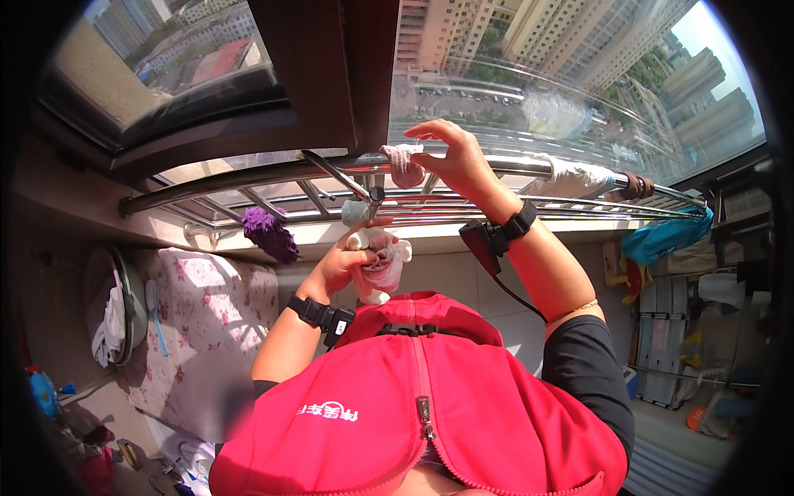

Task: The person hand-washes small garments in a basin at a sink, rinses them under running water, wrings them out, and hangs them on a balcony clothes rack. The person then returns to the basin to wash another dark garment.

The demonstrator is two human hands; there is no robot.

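My left hand (338, 268) grips a bunched white and pinkish cloth (381, 263), perhaps socks, in front of my red vest. Up at the steel window rail (353, 163), my right hand (458, 160) has its thumb and fingers spread. A small pale pink sock-like cloth (406, 170) is draped over the rail just left of that hand. The thumb tip is at the cloth's right edge; whether it touches, I cannot tell. Below the rail, another pale cloth (355, 212) hangs near the rail post.
A purple fluffy duster (270, 234) hangs left on the rack. White cloth (574, 177), brown bands (637, 186) and a teal cloth (670, 239) hang to the right. At left are a flowered cover (205, 297), a brush (157, 316) and a basin (133, 304).
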